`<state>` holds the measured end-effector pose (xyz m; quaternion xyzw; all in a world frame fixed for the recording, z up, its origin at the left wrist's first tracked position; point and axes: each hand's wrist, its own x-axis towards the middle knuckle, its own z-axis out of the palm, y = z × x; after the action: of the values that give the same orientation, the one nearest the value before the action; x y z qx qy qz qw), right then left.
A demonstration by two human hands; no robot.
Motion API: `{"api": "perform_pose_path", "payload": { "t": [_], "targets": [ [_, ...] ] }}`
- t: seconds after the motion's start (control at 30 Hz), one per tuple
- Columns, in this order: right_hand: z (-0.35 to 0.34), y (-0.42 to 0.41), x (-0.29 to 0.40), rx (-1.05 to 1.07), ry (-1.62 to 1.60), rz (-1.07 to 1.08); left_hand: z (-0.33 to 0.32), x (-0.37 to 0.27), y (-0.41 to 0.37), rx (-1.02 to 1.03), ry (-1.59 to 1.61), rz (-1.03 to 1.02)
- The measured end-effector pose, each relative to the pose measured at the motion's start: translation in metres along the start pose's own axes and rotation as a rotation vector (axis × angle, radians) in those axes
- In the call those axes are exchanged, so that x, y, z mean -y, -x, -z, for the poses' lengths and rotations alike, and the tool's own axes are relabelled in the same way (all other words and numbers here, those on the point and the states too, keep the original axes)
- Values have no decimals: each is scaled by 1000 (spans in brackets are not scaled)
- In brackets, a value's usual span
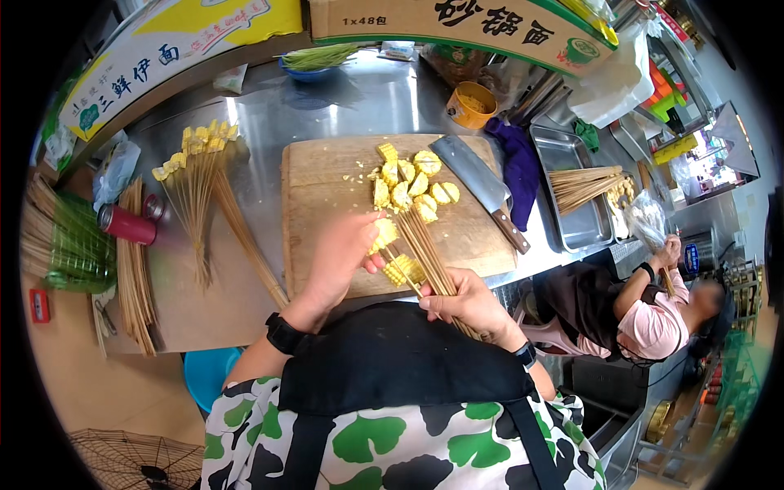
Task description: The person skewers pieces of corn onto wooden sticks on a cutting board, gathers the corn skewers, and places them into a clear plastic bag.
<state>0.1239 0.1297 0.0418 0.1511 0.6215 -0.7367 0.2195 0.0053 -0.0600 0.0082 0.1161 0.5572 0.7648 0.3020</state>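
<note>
My left hand point(340, 254) pinches a piece of corn on the cob point(384, 236) at the tip of a bamboo skewer. In my right hand point(468, 300) are the lower end of that skewer and a bundle of bamboo skewers point(425, 251); some corn sits near the bundle's upper ends. Another corn piece point(404, 271) is just below, close to my right fingers. Cut corn chunks point(407, 177) lie in a heap on the wooden cutting board point(331, 184), with loose kernels beside them. A cleaver point(474, 174) rests on the board's right side, its handle over the front edge.
Corn skewers point(196, 177) and bare skewers point(245, 233) lie left on the steel table point(257, 122). Farther left is a red can point(127, 224). Right are a purple cloth point(517, 171) and a steel tray point(576, 226) with skewers. A person point(649, 306) holds a plastic bag there.
</note>
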Motion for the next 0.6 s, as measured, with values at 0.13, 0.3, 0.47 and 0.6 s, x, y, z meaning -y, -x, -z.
{"api": "perform_pose_path", "payload": {
  "t": [0.13,0.3,0.47,0.6],
  "targets": [
    [-1,-1,0,-9,45,6,-5,3,3,31,-9,6],
    [-1,-1,-2,-19,96,19,-12,8,7,32,6,55],
    [1,-4,-3,-53,66,35,-22,15,4,123,-79,158],
    [7,-10,-3,-88,18,27,-26,20,-4,171,-79,204]
  ]
}}
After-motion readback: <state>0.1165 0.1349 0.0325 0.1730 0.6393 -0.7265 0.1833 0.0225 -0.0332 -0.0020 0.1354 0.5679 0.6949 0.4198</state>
